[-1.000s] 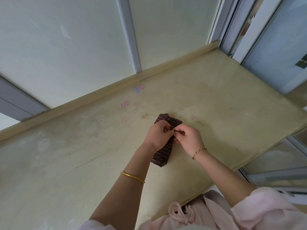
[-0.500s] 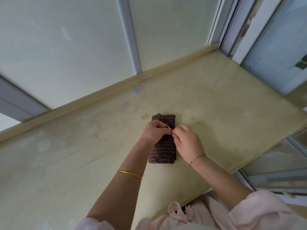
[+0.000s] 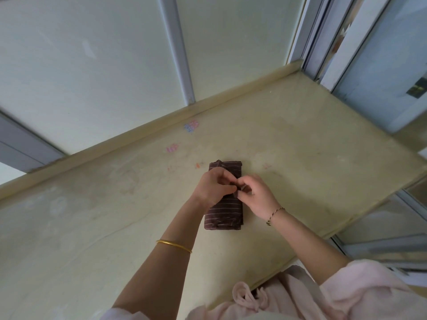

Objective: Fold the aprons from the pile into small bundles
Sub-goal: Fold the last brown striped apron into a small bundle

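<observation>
Left hand [image 3: 213, 189] and right hand [image 3: 257, 198], fingers curled, pinch cloth at the middle of the striped apron [image 3: 223, 215], which lies on the counter [image 3: 92, 227] folded small, seemingly only fastening left; no pile in view.

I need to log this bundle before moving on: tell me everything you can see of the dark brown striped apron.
The dark brown cloth apron with thin pale stripes is folded into a thick rectangular bundle, lying flat on the beige stone ledge, long side pointing away from the person. The left hand and right hand pinch fabric over its middle; both ends show.
</observation>
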`<state>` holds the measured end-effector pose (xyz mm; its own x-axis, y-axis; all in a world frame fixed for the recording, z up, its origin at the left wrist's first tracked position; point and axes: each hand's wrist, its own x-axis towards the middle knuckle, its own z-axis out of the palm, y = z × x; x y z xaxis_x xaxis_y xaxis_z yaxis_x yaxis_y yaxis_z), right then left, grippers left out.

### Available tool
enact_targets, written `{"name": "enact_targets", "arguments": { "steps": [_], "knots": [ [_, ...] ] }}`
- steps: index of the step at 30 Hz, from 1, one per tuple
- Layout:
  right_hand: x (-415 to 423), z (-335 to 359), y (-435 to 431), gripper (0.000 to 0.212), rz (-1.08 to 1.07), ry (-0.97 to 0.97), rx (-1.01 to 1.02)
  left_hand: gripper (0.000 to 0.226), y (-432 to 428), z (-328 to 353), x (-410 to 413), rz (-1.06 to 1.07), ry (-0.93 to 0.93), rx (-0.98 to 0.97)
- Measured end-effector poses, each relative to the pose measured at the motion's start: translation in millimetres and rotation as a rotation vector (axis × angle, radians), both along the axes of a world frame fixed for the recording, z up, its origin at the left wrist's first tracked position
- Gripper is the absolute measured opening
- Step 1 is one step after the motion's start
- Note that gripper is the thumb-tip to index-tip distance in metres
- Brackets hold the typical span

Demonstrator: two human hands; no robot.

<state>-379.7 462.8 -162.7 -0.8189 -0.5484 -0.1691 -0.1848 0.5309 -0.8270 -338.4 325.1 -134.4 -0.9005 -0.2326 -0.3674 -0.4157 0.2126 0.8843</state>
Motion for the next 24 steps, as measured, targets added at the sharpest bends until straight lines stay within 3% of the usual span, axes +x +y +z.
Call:
{"name": "enact_targets", "arguments": {
  "steps": [4, 9, 16, 24],
  "knots": [
    [-4, -2, 1, 0.011, -0.003, -0.017, 0.045, 0.022, 1, -2, 3, -0.073, 0.091, -0.131],
    [-5, 2, -1, 0.013, 0.019, -0.018, 0.079, 0.026, 7, -8, 1, -0.186, 0.122, -0.557],
    [-4, -2, -7, 0.012, -0.030, -0.002, 0.091, 0.024, 19, -12, -5, -0.259, 0.095, -0.904],
    [-8, -5, -3, 0.013, -0.079, -0.219, -0.044, 0.013, 13, -20, 8, -0.272, 0.245, -0.803]
  ]
}}
